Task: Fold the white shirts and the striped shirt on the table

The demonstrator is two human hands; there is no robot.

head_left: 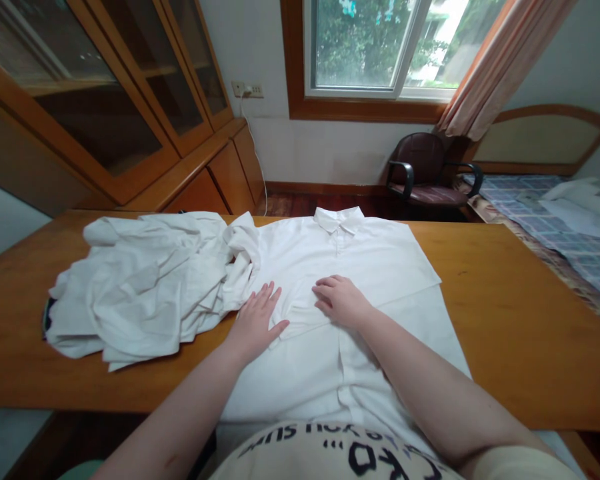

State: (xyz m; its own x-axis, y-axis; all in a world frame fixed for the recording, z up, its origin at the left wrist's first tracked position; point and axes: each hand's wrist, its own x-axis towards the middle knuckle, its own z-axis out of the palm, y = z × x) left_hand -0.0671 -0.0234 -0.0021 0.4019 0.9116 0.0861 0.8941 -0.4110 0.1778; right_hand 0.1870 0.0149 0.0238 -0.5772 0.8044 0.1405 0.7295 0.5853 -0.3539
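A white button-up shirt [360, 260] lies spread face up on the wooden table [520, 307], collar pointing away from me. My left hand [257, 320] rests flat on the shirt's left side, fingers stretched out. My right hand [341, 300] presses on the shirt's middle by the chest pocket, fingers bent loosely and pointing left. Neither hand holds anything. A crumpled heap of white clothes [145, 283] lies just left of my left hand and touches the shirt's sleeve.
Wooden cabinets with glass doors [105, 100] stand at the back left. A dark armchair [430, 177] stands under the window behind the table. A bed with a checked blue cover [570, 227] is at the right.
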